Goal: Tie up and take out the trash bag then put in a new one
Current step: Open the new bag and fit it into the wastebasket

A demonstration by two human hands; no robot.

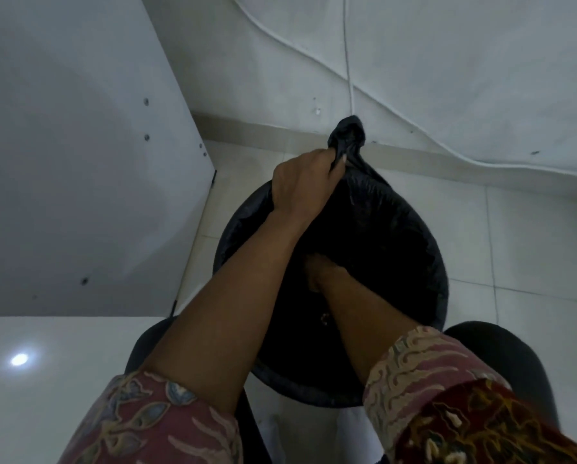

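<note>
head view looked straight down on a black plastic trash bag (374, 209) that sat inside a round black bin (443, 272) on the floor, its plastic draped over the bin's rim. the far edge of the bag was drawn up into a twisted, bunched peak that rose above the rim toward the wall. the left hand (302, 187) reached forward across the bin and gripped that bunch, with fingers (335, 162) curled tight round the gathered plastic just below its top. the right hand (322, 272) was lower, down inside the dark mouth of the bag near the bin's middle; shadow hid its fingers, so i could not tell whether they were apart, together or holding plastic. both forearms were bare, each coming out of a patterned red batik sleeve (448, 396) at the bottom edge.

the bin stood on pale square floor tiles (521, 236), close to a white wall (448, 61) with a beige skirting strip (431, 162). thin white cables (349, 78) ran down and across that wall. a white cabinet side panel (79, 145) with small screw holes stood to the left, and a glossy white tabletop (62, 363) at lower left reflected a round light. a dark rounded shape (501, 363) sat just beside the bin at lower right.
</note>
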